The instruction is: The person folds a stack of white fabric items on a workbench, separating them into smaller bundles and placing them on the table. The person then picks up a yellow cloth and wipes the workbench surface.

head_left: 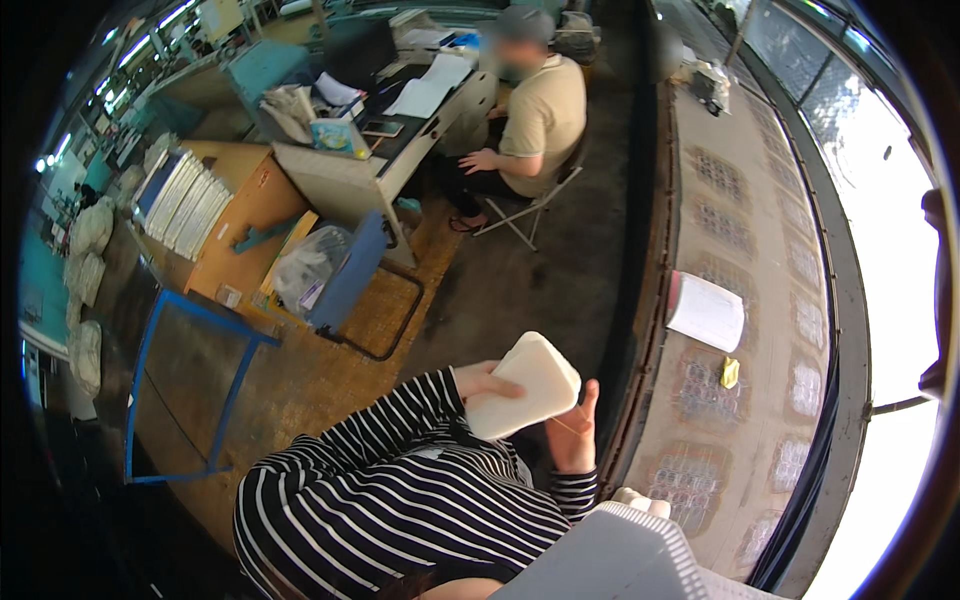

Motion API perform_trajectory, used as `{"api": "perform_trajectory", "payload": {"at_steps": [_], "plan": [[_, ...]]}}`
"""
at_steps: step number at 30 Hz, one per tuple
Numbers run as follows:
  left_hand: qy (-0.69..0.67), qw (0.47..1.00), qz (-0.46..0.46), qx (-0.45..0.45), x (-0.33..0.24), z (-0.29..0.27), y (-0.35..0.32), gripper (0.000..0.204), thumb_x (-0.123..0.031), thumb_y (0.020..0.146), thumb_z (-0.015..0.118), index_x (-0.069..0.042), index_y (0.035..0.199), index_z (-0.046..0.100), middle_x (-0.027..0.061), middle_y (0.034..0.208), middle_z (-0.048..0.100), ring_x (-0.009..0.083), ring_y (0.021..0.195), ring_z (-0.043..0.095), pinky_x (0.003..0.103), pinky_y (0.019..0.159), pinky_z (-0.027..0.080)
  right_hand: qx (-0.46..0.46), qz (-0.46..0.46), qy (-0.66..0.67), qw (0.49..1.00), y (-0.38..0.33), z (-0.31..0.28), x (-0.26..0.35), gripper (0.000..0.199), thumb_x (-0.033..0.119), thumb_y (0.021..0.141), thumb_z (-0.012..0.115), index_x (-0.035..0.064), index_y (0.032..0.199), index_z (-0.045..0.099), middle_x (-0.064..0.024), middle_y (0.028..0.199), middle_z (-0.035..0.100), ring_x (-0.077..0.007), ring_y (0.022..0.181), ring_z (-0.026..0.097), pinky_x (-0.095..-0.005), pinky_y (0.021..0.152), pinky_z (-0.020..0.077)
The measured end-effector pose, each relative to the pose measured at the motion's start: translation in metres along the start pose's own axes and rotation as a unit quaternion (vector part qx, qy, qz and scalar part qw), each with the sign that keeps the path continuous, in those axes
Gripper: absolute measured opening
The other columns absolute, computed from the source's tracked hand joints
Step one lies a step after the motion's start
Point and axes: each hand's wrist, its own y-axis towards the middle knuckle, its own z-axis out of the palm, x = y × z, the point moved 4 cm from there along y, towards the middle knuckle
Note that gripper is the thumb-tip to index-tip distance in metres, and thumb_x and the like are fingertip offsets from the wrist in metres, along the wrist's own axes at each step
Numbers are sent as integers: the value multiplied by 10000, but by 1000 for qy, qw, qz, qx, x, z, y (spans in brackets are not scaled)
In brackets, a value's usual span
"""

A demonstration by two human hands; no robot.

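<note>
At the far left, flat white panels (185,205) lie stacked on an orange bench (245,205). Nearer the middle, the left hand (480,383) has its grip clamped on a pale, rounded rectangular block (525,385), held up in the air above the striped sleeves. Just right of it, the right hand (573,432) is open, fingers apart, touching the block's lower edge. Farther right, a white sheet of paper (706,312) rests on the long ledge (740,230).
</note>
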Motion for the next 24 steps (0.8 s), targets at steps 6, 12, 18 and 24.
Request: {"api": "perform_trajectory", "payload": {"at_steps": [6,12,18,24], "plan": [[332,910,244,-44,62,-77,-45,693,-272,824,753,-62,1370,382,111,1278,549,234,1146,563,354,1004,435,386,40,-526,756,59,105,-61,1030,378,632,899,107,1342,204,-246,1448,354,-324,1217,436,-483,1066,314],[-45,984,50,-167,48,-149,-83,494,-299,815,772,21,1167,638,121,1047,689,181,879,675,304,750,560,469,-32,-313,825,61,189,-89,698,177,678,886,161,1124,349,-192,1188,639,-315,1070,593,-470,938,402],[-154,905,348,-191,0,-162,-190,518,-238,819,763,31,1198,536,162,975,675,254,782,694,379,687,593,50,-5,480,876,88,111,-73,373,208,912,670,138,1225,478,-22,866,620,-140,764,538,-303,710,507],[-81,924,313,-203,6,-128,-182,614,-196,758,808,23,1255,522,124,1079,656,214,939,663,353,799,553,-101,-87,-90,987,72,108,-157,908,294,817,767,239,1444,112,-175,1372,435,-293,1275,399,-489,1098,323]]}}
